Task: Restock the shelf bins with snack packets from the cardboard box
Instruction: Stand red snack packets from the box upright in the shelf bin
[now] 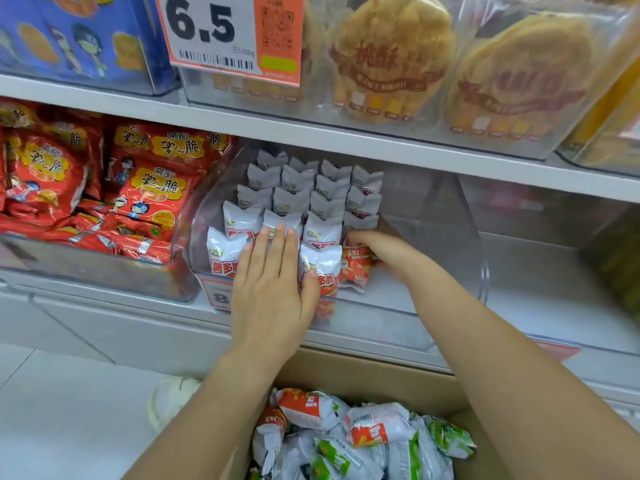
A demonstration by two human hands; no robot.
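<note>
**Both hands in the clear bin, packets lined up in rows**

At far left on the middle shelf, a clear bin holds a loose heap of red snack bags [62, 181] with yellow labels. Above it, on the upper shelf, stands a blue carton [79, 36], and just to its right hangs an orange-and-white price tag [228, 32] reading 6.5.

Next along the middle shelf [346, 140] sits the clear shelf bin [460, 237] being filled. White-and-red snack packets [294, 199] stand upright in it in neat rows, filling the left part of the bin; the right part shows bare floor. A small price label [216, 292] is fixed at the bin's front left corner.

The left hand [273, 289] lies flat against the front row, fingers straight and together, thumb touching a front packet; its grip is released, pressing rather than grasping. Just to its right, the right hand [377, 251] reaches into the bin with fingers curled round a red-fronted packet [356, 268] at the right end of the front row, its grip clenched on that packet.

Above, to the right, round biscuits in clear bags [394, 60] fill the upper bins.

Low in the middle and right, the cardboard box [388, 379] stands open below the shelf, with a jumble of white, red and green packets [363, 434] inside. A white shoe [169, 400] shows on the pale floor left of the box.
</note>
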